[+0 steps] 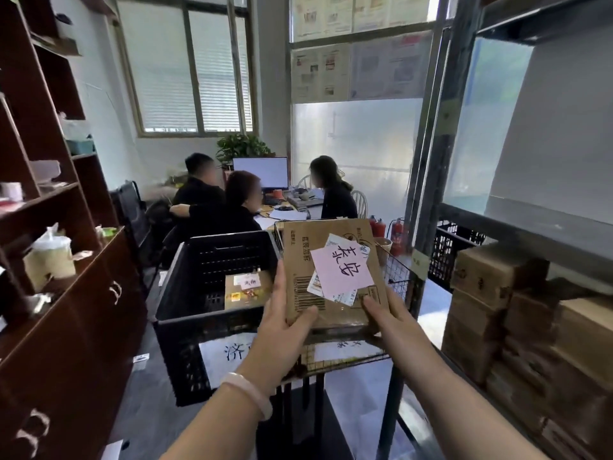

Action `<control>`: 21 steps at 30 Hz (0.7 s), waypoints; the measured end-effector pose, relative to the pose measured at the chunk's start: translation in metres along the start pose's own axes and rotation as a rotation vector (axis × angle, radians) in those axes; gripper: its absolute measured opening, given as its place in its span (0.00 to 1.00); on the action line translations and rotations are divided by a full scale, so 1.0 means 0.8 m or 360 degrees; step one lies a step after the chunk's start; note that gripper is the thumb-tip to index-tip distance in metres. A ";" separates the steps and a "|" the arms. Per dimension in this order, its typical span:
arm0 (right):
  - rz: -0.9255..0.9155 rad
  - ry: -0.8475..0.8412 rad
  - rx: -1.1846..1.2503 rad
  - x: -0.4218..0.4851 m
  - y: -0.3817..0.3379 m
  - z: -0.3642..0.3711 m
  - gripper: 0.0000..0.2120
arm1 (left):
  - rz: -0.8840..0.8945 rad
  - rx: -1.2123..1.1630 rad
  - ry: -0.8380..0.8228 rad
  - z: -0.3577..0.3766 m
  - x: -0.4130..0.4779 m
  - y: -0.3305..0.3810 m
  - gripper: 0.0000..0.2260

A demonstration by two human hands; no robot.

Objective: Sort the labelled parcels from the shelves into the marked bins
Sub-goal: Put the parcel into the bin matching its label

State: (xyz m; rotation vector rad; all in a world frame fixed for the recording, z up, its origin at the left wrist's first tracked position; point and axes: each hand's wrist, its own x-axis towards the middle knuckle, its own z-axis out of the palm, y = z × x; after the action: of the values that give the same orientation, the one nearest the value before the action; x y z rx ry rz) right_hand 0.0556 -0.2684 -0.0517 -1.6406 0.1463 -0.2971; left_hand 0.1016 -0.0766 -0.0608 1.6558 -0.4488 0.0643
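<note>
The left hand (282,330), a pale bangle on its wrist, is gripping the near left corner of a flat brown cardboard parcel (300,257), thumb lying on the top face and fingers running up the left edge. The right hand (391,318) is pinching the near right corner, thumb pressing on top; its other fingers are hiding beneath, so how they curl cannot be told. The parcel is being held level between both hands, face up, showing a pink handwritten paper note (341,273) stuck over printed labels.

Directly below it, a black wire-mesh basket (398,277) is carrying a white handwritten sign (341,351) on its front; whether the parcel is touching the rim cannot be told. Just left, a black slatted plastic crate (205,254) with its own white sign (225,355) is holding one small brown parcel (243,292). To the right, brown cartons (481,277) are sitting stacked on a grey metal shelf (530,227).

The step in hand looks like reading the note and choosing a bin. Next, matching its characters against the basket's sign, then lowering flat and letting both thumbs go.
</note>
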 end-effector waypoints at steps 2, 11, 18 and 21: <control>-0.0077 0.0030 -0.0052 0.035 -0.009 0.021 0.22 | 0.0088 0.0086 -0.0015 -0.018 0.038 -0.007 0.36; -0.0348 0.0247 -0.0441 0.165 -0.026 0.091 0.29 | 0.0067 0.0380 -0.0031 -0.063 0.192 -0.030 0.33; -0.0342 0.0195 -0.0629 0.263 -0.009 0.077 0.26 | 0.0026 0.0372 -0.0103 -0.049 0.277 -0.067 0.33; -0.0288 0.0192 -0.0631 0.311 0.007 0.071 0.27 | -0.0014 0.0443 -0.0094 -0.039 0.319 -0.085 0.33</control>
State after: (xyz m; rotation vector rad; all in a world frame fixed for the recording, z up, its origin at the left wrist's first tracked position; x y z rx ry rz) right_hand 0.3098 -0.2816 -0.0348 -2.0340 0.1546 -0.5319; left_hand 0.3657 -0.1063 -0.0441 1.9372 -0.4940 0.0741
